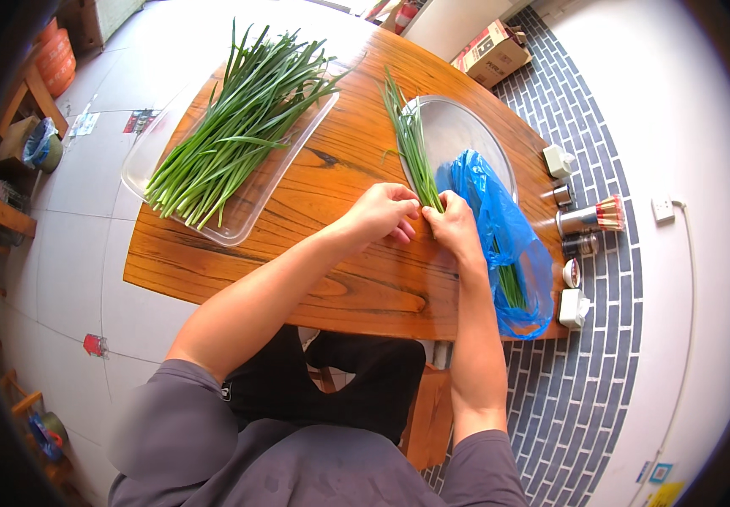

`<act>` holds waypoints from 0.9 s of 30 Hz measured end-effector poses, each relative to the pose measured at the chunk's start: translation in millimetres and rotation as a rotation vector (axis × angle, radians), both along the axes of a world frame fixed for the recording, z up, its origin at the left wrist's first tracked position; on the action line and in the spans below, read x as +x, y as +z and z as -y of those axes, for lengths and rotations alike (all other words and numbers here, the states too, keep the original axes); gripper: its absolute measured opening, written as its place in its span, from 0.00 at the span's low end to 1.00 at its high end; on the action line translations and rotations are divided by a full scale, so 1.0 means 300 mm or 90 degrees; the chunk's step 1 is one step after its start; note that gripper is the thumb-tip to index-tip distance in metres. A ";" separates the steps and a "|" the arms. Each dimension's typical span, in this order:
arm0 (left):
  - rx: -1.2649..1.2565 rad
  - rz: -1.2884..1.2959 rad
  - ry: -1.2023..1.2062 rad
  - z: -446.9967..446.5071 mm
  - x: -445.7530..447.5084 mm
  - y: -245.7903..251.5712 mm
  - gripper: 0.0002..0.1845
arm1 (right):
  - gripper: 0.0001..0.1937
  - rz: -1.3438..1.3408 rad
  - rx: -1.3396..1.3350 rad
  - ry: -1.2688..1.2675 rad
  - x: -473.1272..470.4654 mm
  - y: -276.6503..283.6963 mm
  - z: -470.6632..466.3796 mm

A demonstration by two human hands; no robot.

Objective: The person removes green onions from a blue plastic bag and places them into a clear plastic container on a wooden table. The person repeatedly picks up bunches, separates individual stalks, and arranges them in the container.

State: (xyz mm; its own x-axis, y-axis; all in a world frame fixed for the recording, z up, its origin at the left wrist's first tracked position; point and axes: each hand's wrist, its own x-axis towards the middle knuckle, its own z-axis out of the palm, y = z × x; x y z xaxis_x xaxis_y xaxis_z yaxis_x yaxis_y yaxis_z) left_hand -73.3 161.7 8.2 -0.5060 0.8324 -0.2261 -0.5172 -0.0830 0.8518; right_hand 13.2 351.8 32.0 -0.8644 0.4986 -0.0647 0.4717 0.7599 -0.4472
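Observation:
My right hand (454,222) grips the pale lower end of a small bunch of garlic chives (417,142), whose green tips point away from me over the left rim of a round metal tray (466,120). Just left of that end is my left hand (390,212), its fingers bent and apart; nothing can be made out in it. A blue plastic bag (485,196) lies partly on the tray and reaches the near table edge, with more green stalks showing inside. At the left, a big heap of chives (244,133) fills a clear plastic container (289,166).
Along the right side of the wooden table (339,285), by the brick-patterned wall, stand a metal holder of chopsticks (583,218), jars, a small bowl (571,273) and tissue boxes (573,308). A cardboard box (492,56) sits beyond the far edge. A wooden stool (428,412) is below.

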 end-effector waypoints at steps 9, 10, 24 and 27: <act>0.008 -0.012 0.018 -0.012 -0.010 -0.018 0.19 | 0.11 0.036 -0.155 0.006 -0.056 0.026 0.003; 0.009 -0.015 0.025 -0.015 -0.013 -0.025 0.18 | 0.11 0.018 -0.324 -0.002 -0.050 0.044 0.010; 0.089 0.072 0.213 -0.007 -0.073 -0.025 0.06 | 0.12 -0.148 -0.845 0.060 -0.084 0.021 0.148; 0.103 0.120 0.230 -0.007 -0.075 -0.006 0.06 | 0.12 -0.191 -0.839 0.046 -0.104 -0.002 0.139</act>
State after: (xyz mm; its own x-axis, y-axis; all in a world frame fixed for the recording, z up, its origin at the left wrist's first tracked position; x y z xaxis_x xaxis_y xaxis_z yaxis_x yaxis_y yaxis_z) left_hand -95.8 163.8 6.2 -0.7339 0.6413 -0.2238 -0.5754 -0.4118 0.7066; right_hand -18.1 310.2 31.4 -0.9510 0.1652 -0.2615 0.2061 -0.2918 -0.9340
